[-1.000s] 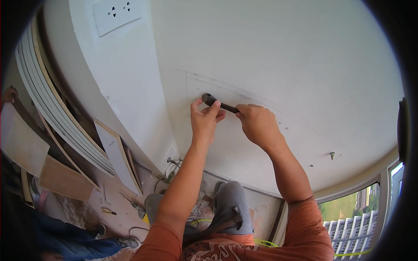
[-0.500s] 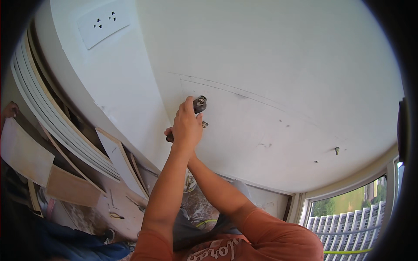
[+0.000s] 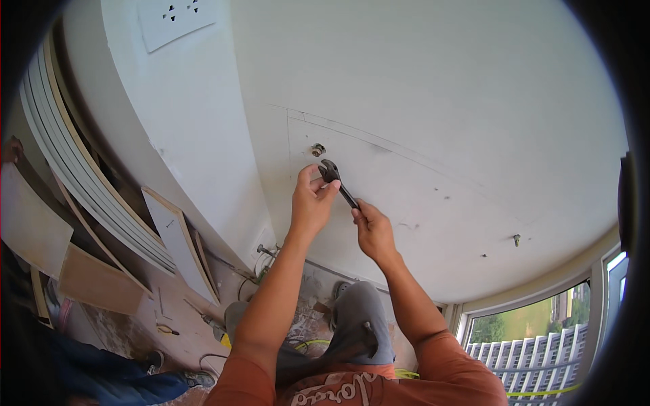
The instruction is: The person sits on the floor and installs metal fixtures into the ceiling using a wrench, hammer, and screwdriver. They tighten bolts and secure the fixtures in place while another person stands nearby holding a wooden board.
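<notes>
A dark adjustable wrench point(image 3: 347, 193) is held in both hands just below a metal fitting point(image 3: 317, 149) that sticks out of the white wall, inside faint pencil lines; its head is off the fitting. My left hand point(image 3: 311, 206) has thumb and fingers closed around the wrench's head. My right hand point(image 3: 371, 233) grips the lower end of the handle. A smaller fitting point(image 3: 516, 239) juts from the wall further right.
A white pillar with a socket plate point(image 3: 177, 24) stands left. Curved strips point(image 3: 91, 159) and boards point(image 3: 172, 237) lean beside it. Another person's jeans point(image 3: 115, 369) and hand point(image 3: 12, 147) show at far left; pliers point(image 3: 167, 329) lie on the floor. A window point(image 3: 521, 338) is right.
The wrench head, first at the fitting, has moved down off it. My right hand swung down-left behind my left, then back right, now lower on the wall than a second ago.
</notes>
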The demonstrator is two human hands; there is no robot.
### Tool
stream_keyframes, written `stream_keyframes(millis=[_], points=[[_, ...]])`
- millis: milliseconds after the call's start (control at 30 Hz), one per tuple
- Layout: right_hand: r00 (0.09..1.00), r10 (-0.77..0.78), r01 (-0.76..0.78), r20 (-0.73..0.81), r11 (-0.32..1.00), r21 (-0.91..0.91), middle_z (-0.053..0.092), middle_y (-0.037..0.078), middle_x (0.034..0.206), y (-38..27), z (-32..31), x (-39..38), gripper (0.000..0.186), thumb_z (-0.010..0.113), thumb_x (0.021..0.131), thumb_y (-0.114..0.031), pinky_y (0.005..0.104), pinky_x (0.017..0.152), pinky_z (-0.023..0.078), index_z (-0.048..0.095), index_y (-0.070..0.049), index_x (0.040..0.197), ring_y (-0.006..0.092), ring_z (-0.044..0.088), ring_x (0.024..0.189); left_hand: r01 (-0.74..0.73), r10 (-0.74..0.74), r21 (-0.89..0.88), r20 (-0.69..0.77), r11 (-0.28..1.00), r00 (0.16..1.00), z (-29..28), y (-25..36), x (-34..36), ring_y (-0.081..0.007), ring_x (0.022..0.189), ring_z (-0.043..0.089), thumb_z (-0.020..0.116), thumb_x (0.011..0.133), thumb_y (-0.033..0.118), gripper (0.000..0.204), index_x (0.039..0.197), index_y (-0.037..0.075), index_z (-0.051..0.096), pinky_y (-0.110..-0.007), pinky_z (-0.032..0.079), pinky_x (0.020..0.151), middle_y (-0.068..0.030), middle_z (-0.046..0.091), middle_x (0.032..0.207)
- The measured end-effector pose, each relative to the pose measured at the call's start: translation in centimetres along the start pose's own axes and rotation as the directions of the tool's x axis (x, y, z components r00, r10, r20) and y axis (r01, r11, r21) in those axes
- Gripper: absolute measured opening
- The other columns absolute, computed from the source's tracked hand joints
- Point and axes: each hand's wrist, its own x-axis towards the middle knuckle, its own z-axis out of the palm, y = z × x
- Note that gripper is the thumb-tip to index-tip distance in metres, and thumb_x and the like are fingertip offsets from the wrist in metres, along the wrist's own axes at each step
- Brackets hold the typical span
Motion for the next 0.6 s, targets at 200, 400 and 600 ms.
stream_keyframes(millis=[200,400,600], points=[[0.983,-0.130,0.175,0.129,0.872,-0.456,0.068,0.011,0.089,-7.1,-7.0,5.2,0.020,0.057,0.091,-0.016,0.0419,0.066,0.051,0.067,-0.009,0.108,0.0329,0.065,0.076,0.066,-0.083,-0.184,-0.087,0.981,0.993,1.6,3.2,0.8,-0.0194,0.081,0.068,0.065,0.090,0.010,0.057,0.131,-0.007,0.028,-0.029,0.054,0.071,-0.0189,0.066,0.096],[0.967,-0.122,0.224,0.223,0.823,-0.523,0.067,0.014,0.085,-9.1,-7.9,6.8,0.019,0.058,0.088,-0.012,0.0425,0.063,0.051,0.068,-0.006,0.103,0.0333,0.065,0.074,0.143,-0.158,-0.193,-0.065,0.971,0.985,1.0,3.7,1.3,-0.0219,0.082,0.068,0.063,0.092,0.011,0.060,0.134,-0.006,0.024,-0.032,0.055,0.073,-0.0193,0.064,0.099],[0.967,-0.076,0.200,0.244,0.821,-0.535,0.067,0.014,0.084,-10.2,-8.6,7.5,0.017,0.057,0.089,-0.012,0.0427,0.065,0.050,0.068,-0.006,0.102,0.0342,0.064,0.075,0.165,-0.168,-0.133,-0.016,0.977,0.986,0.8,5.0,1.6,-0.0239,0.084,0.068,0.062,0.093,0.014,0.062,0.137,-0.005,0.023,-0.033,0.056,0.075,-0.0194,0.063,0.102]])
